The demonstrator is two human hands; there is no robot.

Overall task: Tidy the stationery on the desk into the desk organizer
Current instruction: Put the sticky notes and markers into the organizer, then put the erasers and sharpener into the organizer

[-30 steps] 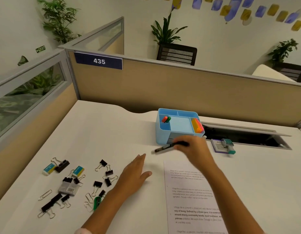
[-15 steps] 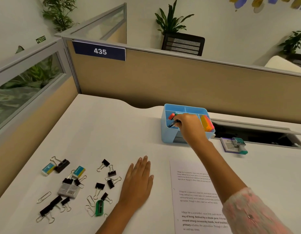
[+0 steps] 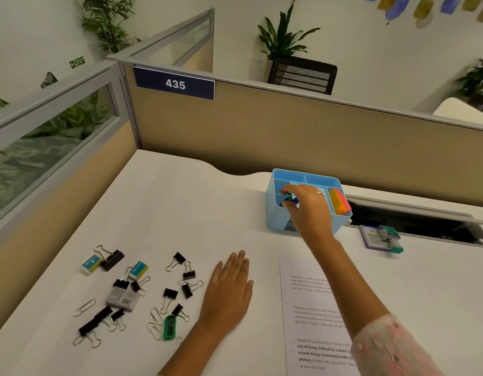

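1. Since the desk organizer [image 3: 278, 213] is the landmark, begin nearest the wearer: a printed sheet [image 3: 316, 316] lies on the desk [image 3: 180, 207] in front of it, thin and floppy, best slid to an edge before lifting.
2. Left of that sheet, well apart from the organizer, the left hand [image 3: 229, 291] rests flat, its grip spread and empty.
3. Further left lie the loose binder clips [image 3: 170, 293], paper clips [image 3: 84, 307], two erasers [image 3: 138, 269] and a green sharpener [image 3: 169, 327]. All look light and rigid; clips likely lift best by their wire handles, erasers by their long sides.
4. Over the organizer's front-left compartment, the right hand [image 3: 310, 210] pinches a dark pen [image 3: 290, 202], slim, stiff and probably smooth, its lower end inside.
5. Right of the organizer sits a small stamp [image 3: 389, 236] on a card.
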